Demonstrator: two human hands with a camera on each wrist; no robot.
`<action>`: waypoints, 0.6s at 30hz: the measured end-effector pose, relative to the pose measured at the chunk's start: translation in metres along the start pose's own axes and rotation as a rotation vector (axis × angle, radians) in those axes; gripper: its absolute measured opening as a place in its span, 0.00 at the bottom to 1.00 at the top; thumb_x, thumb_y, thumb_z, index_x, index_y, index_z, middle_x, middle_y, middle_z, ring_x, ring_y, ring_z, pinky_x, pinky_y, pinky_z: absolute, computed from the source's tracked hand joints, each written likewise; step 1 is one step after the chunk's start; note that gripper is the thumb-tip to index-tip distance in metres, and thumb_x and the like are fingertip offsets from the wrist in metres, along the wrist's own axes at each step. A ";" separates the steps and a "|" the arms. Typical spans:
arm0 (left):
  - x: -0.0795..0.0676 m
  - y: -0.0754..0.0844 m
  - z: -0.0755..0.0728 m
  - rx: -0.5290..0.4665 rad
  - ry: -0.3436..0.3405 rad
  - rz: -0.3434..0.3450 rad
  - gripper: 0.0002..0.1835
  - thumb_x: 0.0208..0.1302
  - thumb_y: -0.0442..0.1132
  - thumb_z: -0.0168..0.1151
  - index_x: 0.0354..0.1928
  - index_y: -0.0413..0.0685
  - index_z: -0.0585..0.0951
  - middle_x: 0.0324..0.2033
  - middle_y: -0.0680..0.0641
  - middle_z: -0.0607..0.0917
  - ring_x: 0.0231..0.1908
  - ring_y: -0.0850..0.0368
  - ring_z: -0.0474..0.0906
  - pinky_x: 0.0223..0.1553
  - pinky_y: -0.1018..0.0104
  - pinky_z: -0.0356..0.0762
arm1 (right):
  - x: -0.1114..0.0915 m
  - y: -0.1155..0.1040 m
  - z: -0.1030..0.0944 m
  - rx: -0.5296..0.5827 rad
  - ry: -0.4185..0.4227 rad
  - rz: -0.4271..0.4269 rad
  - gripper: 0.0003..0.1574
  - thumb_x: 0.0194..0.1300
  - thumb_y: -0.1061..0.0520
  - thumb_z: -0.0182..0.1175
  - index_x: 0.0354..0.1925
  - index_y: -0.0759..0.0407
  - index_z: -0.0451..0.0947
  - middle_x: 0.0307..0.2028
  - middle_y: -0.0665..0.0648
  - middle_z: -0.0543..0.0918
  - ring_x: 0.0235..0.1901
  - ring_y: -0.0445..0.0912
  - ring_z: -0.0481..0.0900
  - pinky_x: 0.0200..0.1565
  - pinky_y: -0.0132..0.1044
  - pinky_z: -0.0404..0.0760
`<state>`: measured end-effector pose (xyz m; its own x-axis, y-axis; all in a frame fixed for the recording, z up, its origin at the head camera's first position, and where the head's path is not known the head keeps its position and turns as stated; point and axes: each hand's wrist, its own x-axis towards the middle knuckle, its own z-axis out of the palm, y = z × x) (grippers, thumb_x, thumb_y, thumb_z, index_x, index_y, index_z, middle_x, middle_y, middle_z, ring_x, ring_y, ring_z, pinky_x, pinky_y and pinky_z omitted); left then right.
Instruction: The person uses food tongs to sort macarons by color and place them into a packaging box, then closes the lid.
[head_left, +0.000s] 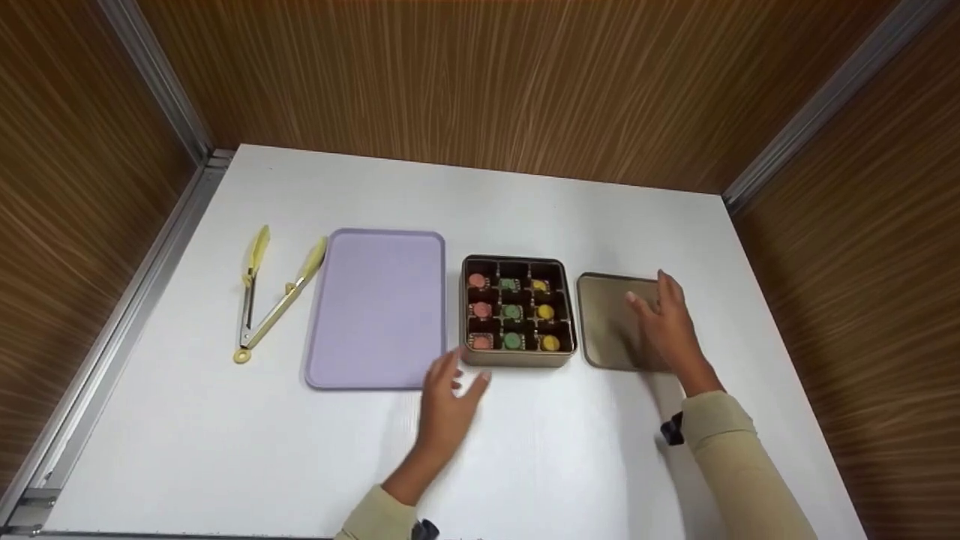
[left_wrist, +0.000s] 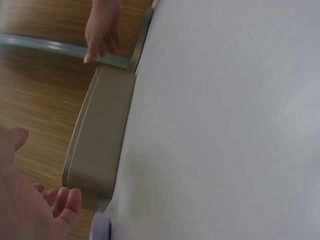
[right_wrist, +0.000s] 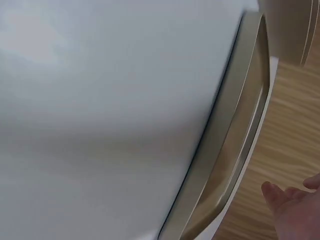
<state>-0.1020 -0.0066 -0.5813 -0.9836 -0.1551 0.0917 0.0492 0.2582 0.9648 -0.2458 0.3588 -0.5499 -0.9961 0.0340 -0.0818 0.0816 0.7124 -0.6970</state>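
A square metal tin (head_left: 517,360) stands uncovered in the middle of the table, its dark divider holding rows of small red, green and yellow round pieces. Its shallow lid (head_left: 611,330) lies inner side up just to the right. Over the lid hovers my right hand (head_left: 673,330), fingers extended and holding nothing. My left hand (head_left: 444,409) is by the tin's front left corner, thumb and fingers apart, with nothing in its grasp. In the left wrist view the tin's side (left_wrist: 100,135) is close to the left fingertips; whether they touch it I cannot tell.
A lilac tray (head_left: 382,307) lies left of the tin. Farther left, spread metal tongs (head_left: 274,311) with yellow tips lie beside the tray, one tip close to its edge. Wood-patterned panels (head_left: 450,82) enclose the white table (head_left: 555,450) at the back and sides.
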 end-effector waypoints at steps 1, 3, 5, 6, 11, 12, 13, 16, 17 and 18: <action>-0.004 0.000 0.007 -0.012 -0.020 -0.008 0.33 0.66 0.50 0.68 0.69 0.44 0.73 0.59 0.41 0.78 0.48 0.44 0.77 0.47 0.58 0.81 | 0.003 0.003 -0.003 -0.006 -0.003 0.006 0.64 0.68 0.22 0.47 0.81 0.53 0.30 0.81 0.62 0.33 0.76 0.68 0.50 0.72 0.66 0.52; -0.010 0.000 0.021 -0.044 -0.060 -0.012 0.32 0.66 0.49 0.68 0.67 0.41 0.74 0.57 0.39 0.78 0.48 0.44 0.78 0.48 0.58 0.81 | 0.008 0.010 -0.007 -0.016 0.000 0.010 0.65 0.68 0.22 0.47 0.81 0.54 0.30 0.81 0.63 0.33 0.77 0.67 0.46 0.73 0.65 0.48; -0.016 0.000 0.036 -0.074 -0.105 -0.015 0.31 0.66 0.49 0.67 0.66 0.39 0.75 0.56 0.38 0.79 0.48 0.45 0.78 0.49 0.58 0.81 | 0.012 0.018 -0.012 -0.029 0.002 0.009 0.65 0.69 0.23 0.47 0.81 0.57 0.30 0.80 0.64 0.33 0.78 0.66 0.41 0.74 0.65 0.46; -0.018 0.001 0.044 -0.093 -0.131 -0.018 0.31 0.66 0.48 0.67 0.65 0.37 0.75 0.56 0.38 0.79 0.48 0.44 0.79 0.50 0.57 0.81 | 0.015 0.022 -0.013 -0.039 0.002 0.011 0.65 0.69 0.23 0.47 0.81 0.59 0.30 0.80 0.65 0.33 0.78 0.66 0.39 0.74 0.65 0.45; -0.023 0.004 0.075 -0.134 -0.265 -0.077 0.32 0.68 0.51 0.65 0.66 0.36 0.74 0.57 0.39 0.79 0.49 0.48 0.79 0.53 0.59 0.80 | 0.025 0.038 -0.016 -0.083 0.000 0.048 0.65 0.70 0.25 0.46 0.79 0.65 0.31 0.79 0.69 0.31 0.78 0.67 0.37 0.74 0.65 0.45; -0.023 0.004 0.079 -0.135 -0.281 -0.086 0.32 0.69 0.51 0.65 0.66 0.36 0.74 0.56 0.40 0.79 0.50 0.49 0.79 0.53 0.59 0.79 | 0.027 0.040 -0.015 -0.088 -0.004 0.058 0.66 0.70 0.24 0.46 0.79 0.66 0.31 0.79 0.69 0.31 0.78 0.68 0.37 0.73 0.65 0.46; -0.022 0.005 0.083 -0.134 -0.295 -0.095 0.32 0.69 0.51 0.64 0.66 0.37 0.74 0.56 0.40 0.79 0.50 0.50 0.78 0.53 0.59 0.79 | 0.029 0.043 -0.014 -0.085 -0.007 0.065 0.66 0.70 0.24 0.46 0.79 0.66 0.31 0.79 0.69 0.31 0.78 0.68 0.37 0.73 0.65 0.46; -0.018 0.006 0.093 -0.132 -0.311 -0.109 0.31 0.69 0.50 0.64 0.66 0.36 0.75 0.55 0.40 0.79 0.49 0.50 0.78 0.52 0.60 0.78 | 0.034 0.050 -0.013 -0.074 -0.014 0.073 0.67 0.70 0.24 0.46 0.79 0.67 0.30 0.79 0.70 0.31 0.78 0.68 0.36 0.74 0.64 0.45; -0.016 0.007 0.097 -0.133 -0.313 -0.114 0.31 0.69 0.50 0.64 0.66 0.36 0.75 0.55 0.40 0.79 0.49 0.50 0.78 0.52 0.60 0.78 | 0.036 0.052 -0.013 -0.074 -0.015 0.074 0.67 0.70 0.24 0.46 0.79 0.68 0.30 0.79 0.71 0.31 0.78 0.68 0.36 0.74 0.64 0.45; -0.014 0.008 0.101 -0.133 -0.314 -0.117 0.31 0.69 0.50 0.65 0.66 0.36 0.75 0.55 0.41 0.80 0.49 0.51 0.79 0.51 0.61 0.78 | 0.038 0.055 -0.012 -0.073 -0.015 0.073 0.67 0.70 0.24 0.46 0.79 0.68 0.30 0.79 0.72 0.32 0.78 0.68 0.36 0.74 0.64 0.45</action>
<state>-0.1051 0.0939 -0.6000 -0.9883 0.1292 -0.0814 -0.0651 0.1262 0.9899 -0.2792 0.4078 -0.5822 -0.9869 0.0777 -0.1413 0.1506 0.7577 -0.6349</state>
